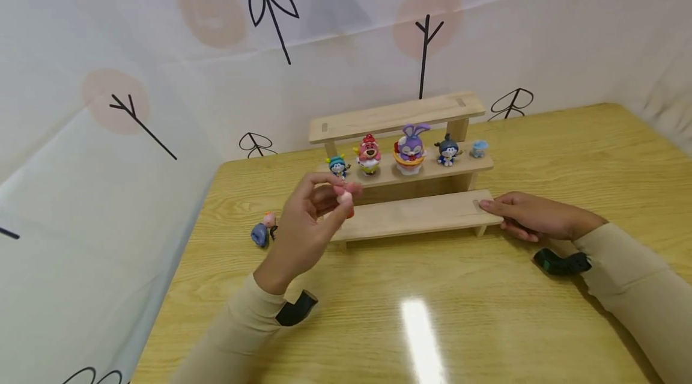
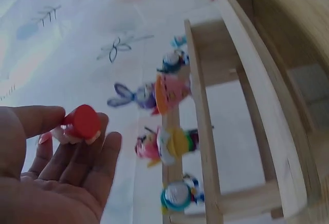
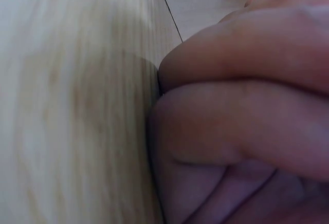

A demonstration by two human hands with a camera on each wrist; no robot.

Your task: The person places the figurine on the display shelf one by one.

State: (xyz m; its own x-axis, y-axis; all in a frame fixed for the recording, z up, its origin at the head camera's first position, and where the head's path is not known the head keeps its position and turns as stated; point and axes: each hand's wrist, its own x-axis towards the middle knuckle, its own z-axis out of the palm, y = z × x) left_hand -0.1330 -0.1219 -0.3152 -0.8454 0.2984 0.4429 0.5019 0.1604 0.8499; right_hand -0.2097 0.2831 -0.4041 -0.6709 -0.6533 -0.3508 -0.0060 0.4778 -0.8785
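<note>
At the shelf [image 1: 397,116], right and left hands [image 1: 532,217] [image 1: 307,222] grip step [image 1: 411,217] and half-hidden figurine [image 1: 345,196].

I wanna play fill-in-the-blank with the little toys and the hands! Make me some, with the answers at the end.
1. The left hand pinches a small pink figure with a ____ base.
2. The right hand touches the ____ step (top, middle or bottom) of the wooden stand.
3. The long-eared figure on the stand has ____ ears.
4. That long-eared figure stands on the ____ step (top, middle or bottom).

Missing words: red; bottom; purple; middle.
</note>
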